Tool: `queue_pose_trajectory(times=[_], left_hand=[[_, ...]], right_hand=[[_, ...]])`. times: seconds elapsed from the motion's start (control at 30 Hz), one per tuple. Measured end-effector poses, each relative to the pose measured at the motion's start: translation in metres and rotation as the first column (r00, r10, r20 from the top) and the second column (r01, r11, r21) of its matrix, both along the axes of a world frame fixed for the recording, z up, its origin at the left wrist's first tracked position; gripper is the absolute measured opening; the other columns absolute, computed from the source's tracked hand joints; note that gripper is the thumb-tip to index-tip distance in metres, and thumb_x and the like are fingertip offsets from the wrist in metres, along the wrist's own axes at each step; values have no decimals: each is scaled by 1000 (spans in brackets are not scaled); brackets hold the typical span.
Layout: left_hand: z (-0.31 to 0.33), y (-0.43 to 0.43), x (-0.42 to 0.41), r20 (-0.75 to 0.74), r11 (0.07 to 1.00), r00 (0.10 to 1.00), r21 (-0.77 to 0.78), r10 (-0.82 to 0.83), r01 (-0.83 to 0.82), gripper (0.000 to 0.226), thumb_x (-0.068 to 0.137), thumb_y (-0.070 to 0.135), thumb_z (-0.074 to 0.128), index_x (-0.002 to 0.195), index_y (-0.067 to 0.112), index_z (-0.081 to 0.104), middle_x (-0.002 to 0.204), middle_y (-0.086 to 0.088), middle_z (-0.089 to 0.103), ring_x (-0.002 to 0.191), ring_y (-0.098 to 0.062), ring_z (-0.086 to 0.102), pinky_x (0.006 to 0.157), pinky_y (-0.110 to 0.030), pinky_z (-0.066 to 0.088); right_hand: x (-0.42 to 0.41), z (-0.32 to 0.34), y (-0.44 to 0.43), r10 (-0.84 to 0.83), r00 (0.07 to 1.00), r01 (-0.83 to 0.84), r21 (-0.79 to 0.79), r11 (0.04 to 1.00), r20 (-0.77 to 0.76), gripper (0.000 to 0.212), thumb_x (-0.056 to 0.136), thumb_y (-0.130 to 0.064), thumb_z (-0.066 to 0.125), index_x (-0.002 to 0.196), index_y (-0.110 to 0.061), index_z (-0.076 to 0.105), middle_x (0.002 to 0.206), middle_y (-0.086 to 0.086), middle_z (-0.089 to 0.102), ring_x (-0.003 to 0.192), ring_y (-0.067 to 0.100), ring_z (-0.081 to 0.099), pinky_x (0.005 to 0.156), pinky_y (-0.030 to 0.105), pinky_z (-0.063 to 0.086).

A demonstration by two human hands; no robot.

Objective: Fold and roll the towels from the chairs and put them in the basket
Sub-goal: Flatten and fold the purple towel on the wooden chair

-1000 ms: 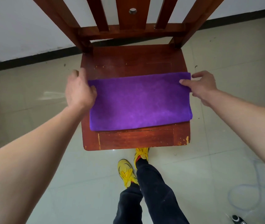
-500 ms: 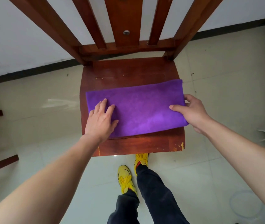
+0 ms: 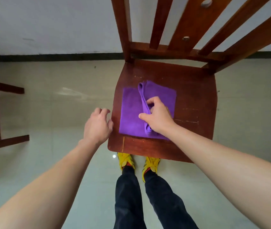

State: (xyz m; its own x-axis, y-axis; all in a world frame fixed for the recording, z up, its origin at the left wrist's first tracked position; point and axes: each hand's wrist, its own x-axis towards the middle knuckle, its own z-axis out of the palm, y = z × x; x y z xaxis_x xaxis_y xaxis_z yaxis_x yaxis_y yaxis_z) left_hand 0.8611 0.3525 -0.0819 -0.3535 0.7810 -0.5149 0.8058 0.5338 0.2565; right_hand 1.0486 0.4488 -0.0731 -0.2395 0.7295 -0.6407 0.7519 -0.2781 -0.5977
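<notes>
Yellow shoes [image 3: 138,162] are seen under the chair seat's [image 3: 195,100] front edge. Beyond the seat's left edge the left hand [image 3: 97,125] is held loosely curled, empty. The purple towel [image 3: 129,111], mid-seat, is pinched along its raised fold by the right hand [image 3: 158,118].

View: head-worn, single | Facing: forward and steeply down | Range: close above chair seat [image 3: 195,96], centre-right of frame | Overlap: none

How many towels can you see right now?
1: a purple towel on the chair seat, its right side pinched by the right hand. Others may be out of frame.
</notes>
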Motion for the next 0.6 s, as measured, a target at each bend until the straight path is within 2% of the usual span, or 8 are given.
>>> queue_pose_trajectory(times=[0.13,0.23,0.3,0.33,0.4,0.47,0.53,0.6], left_hand=[[-12,-16,-25,2,998,998,-3,58,-58,36,90,19,53,124,10,55,121,-13,53,103,-35,56,78,-40,45],[-17,-25,-41,5,996,996,-13,92,-92,36,91,19,52,126,11,54,124,-13,52,101,-35,57,79,-39,45],[-19,-27,-49,8,994,994,-11,109,-109,37,91,19,52,127,11,53,125,-13,52,101,-35,57,78,-39,45],[-19,-26,-52,13,993,993,-6,114,-114,37,91,18,52,127,11,53,124,-13,53,101,-35,57,78,-38,45],[-18,-20,-52,28,994,993,17,110,-111,36,90,17,52,126,10,54,122,-14,53,100,-35,57,76,-38,45],[-14,-9,-46,30,993,995,72,96,-98,35,89,14,52,123,9,56,118,-15,54,100,-36,56,75,-40,45],[-10,8,-33,14,985,1000,173,10,-13,32,85,10,53,116,6,59,115,-17,55,102,-37,54,76,-42,46],[-9,27,-13,-17,949,986,271,-164,162,31,78,10,53,108,4,61,117,-20,55,103,-40,53,79,-44,47]], right_hand=[[-38,-25,-15,43,993,-43,-5,999,108,46,80,-28,69,119,-21,44,99,8,65,97,30,58,70,30,36],[-52,-37,-25,86,984,-88,9,996,155,49,81,-31,70,121,-20,42,97,9,67,100,31,58,71,31,38],[-56,-40,-29,73,992,-71,-18,997,103,50,79,-38,72,118,-22,45,86,6,69,92,30,62,75,35,48],[-56,-39,-29,32,999,-29,-64,998,43,47,78,-40,72,115,-23,47,76,4,68,84,28,66,76,40,53],[-46,-36,-25,-93,994,87,-89,992,-63,27,83,-36,68,104,-25,56,63,-1,65,68,22,68,71,48,56],[-26,-30,-17,-126,990,133,134,982,-57,7,88,-30,59,93,-27,63,67,-4,66,68,20,69,70,46,56],[-2,-23,-6,-87,994,53,389,920,71,14,89,-21,54,97,-25,65,87,-3,68,85,25,66,76,42,53],[18,-22,1,-18,971,-115,528,841,239,23,89,-14,53,108,-19,64,112,3,63,105,27,57,83,42,50]])
